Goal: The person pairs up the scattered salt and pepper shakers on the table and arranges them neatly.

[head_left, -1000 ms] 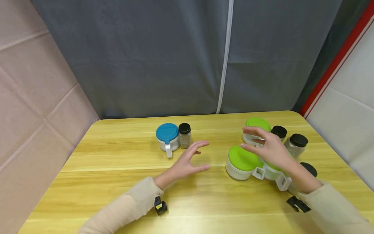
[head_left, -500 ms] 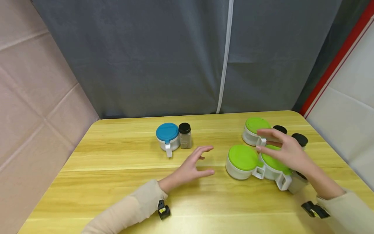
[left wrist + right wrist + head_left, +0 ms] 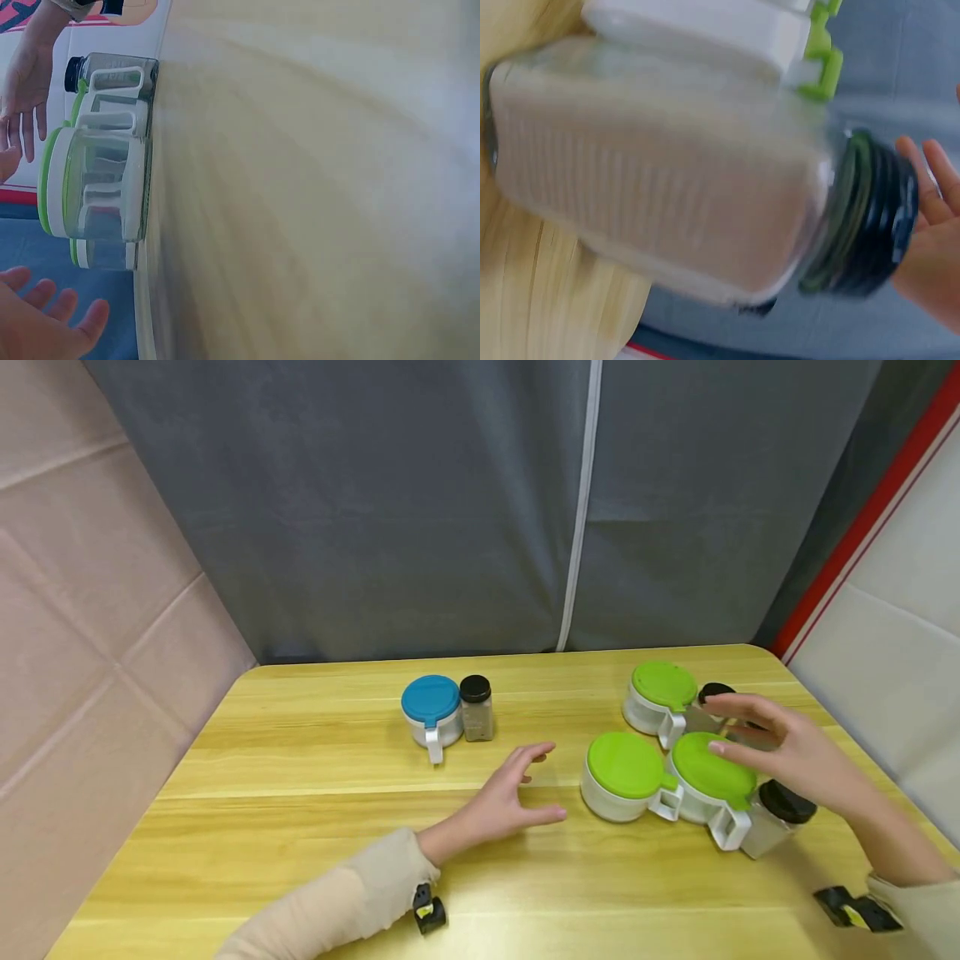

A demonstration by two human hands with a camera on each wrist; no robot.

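My left hand [image 3: 504, 806] hovers over the middle of the table, thumb and fingers spread apart, holding nothing. At the right, my right hand [image 3: 802, 760] is above a cluster of jars with its thumb and fingers apart. Its thumb overlaps the green lid of a seasoning jar [image 3: 712, 768] in the head view; I cannot tell whether it touches. Beside that jar stand another green-lidded jar [image 3: 622, 777] and a black-capped clear jar [image 3: 780, 818]. A third green-lidded jar [image 3: 660, 693] stands behind, near a black-capped jar [image 3: 716, 691]. My right hand partly hides the things behind it.
A blue-lidded seasoning jar [image 3: 431, 710] stands at the back left of the wooden table [image 3: 300, 793], right beside a black-capped jar [image 3: 476, 710]. A grey curtain [image 3: 375, 510] hangs behind the table. Pale cloth walls flank both sides.
My right hand has moved right and slightly down across the jars, uncovering the green lids. My left hand has drifted a little right and down. The jars stay where they were.
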